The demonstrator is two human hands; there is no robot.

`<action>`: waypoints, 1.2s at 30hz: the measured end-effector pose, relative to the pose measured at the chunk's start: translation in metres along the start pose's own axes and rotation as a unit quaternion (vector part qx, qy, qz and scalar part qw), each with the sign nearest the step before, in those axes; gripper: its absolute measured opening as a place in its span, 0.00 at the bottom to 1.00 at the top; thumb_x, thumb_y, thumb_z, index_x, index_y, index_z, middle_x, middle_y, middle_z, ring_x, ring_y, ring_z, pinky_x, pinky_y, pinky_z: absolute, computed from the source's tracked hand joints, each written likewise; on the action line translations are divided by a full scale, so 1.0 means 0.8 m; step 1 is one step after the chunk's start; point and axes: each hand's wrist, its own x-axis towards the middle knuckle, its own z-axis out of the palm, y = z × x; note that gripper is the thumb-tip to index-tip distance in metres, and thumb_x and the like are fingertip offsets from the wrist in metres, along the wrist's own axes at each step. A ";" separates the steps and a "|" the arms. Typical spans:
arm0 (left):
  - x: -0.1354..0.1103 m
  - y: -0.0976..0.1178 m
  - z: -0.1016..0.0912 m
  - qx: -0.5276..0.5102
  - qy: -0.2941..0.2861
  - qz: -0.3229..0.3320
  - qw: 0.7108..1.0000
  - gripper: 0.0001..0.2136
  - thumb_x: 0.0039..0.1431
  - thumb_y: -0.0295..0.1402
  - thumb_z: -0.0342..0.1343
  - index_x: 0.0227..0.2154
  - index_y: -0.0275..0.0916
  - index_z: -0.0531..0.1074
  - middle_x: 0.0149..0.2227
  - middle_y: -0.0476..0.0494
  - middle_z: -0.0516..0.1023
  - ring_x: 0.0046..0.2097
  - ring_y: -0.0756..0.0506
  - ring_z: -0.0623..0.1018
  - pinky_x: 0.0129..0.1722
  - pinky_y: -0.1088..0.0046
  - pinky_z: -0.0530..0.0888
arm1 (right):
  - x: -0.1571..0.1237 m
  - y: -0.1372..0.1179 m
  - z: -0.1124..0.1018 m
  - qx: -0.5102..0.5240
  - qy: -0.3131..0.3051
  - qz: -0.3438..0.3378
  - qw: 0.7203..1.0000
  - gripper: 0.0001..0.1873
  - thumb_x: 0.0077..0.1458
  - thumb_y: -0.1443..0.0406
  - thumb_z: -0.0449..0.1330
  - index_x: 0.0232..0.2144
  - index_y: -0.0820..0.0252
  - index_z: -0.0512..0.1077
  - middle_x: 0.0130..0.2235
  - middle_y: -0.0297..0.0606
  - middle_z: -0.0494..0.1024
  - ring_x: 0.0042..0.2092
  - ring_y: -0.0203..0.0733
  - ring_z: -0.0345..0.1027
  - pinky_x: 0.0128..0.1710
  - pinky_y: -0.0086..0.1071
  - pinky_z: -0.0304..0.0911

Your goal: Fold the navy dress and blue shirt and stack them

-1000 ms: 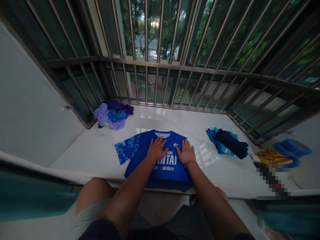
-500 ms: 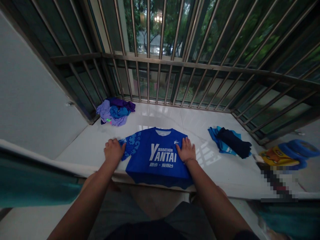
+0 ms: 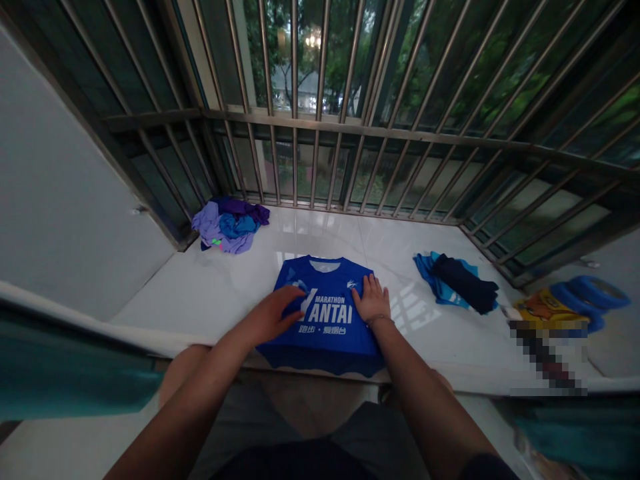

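A blue jersey is laid flat, print upward, on the white tiled ledge inside a barred window bay, its lower hem hanging over the near edge. White lettering is seen across the chest. Compared with half a second ago, the sleeve on the person's left side is no longer spread out over the ledge: it has been brought inward and now lies folded over the front of the garment, so that the first letter of the big word is covered and the left edge of the jersey runs straight. The left hand, which was closed on that sleeve out at the side, has been carried across with it and is now laid on the folded part, fingers bent and pinched on the cloth; whether the sleeve is gripped or only pressed down cannot be told for certain. The right hand has been kept where it was, flat and open, fingers spread, pressing the right shoulder area of the jersey onto the ledge. A thin band is worn at that wrist.

A crumpled heap of purple and blue clothes is left in the far left corner against the metal bars, well apart from the jersey. To the right, a folded dark garment is laid on a lighter blue one in a small stack, unchanged in place.
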 end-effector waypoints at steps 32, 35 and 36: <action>0.094 -0.107 0.088 0.229 -0.066 -0.186 0.953 0.33 0.79 0.49 0.47 0.80 0.43 0.61 0.83 0.36 0.56 0.83 0.32 0.57 0.81 0.40 0.56 | 0.001 0.001 0.004 0.004 0.004 0.002 1.000 0.45 0.79 0.44 0.38 0.84 0.65 0.48 0.86 0.46 0.42 0.85 0.52 0.35 0.83 0.54 0.33; 0.092 -0.110 0.089 0.237 -0.073 -0.191 0.950 0.36 0.78 0.54 0.46 0.81 0.42 0.59 0.84 0.36 0.53 0.84 0.32 0.55 0.81 0.41 0.53 | 0.001 0.001 0.004 0.012 0.008 0.000 1.000 0.45 0.79 0.44 0.38 0.84 0.65 0.47 0.86 0.46 0.41 0.85 0.53 0.35 0.83 0.55 0.32; 0.092 -0.111 0.090 0.239 -0.074 -0.195 0.948 0.37 0.78 0.55 0.45 0.82 0.42 0.58 0.84 0.36 0.51 0.84 0.32 0.54 0.81 0.41 0.53 | 0.001 0.001 0.005 0.014 0.008 0.000 1.000 0.45 0.79 0.44 0.38 0.84 0.66 0.47 0.86 0.46 0.41 0.85 0.53 0.35 0.83 0.55 0.32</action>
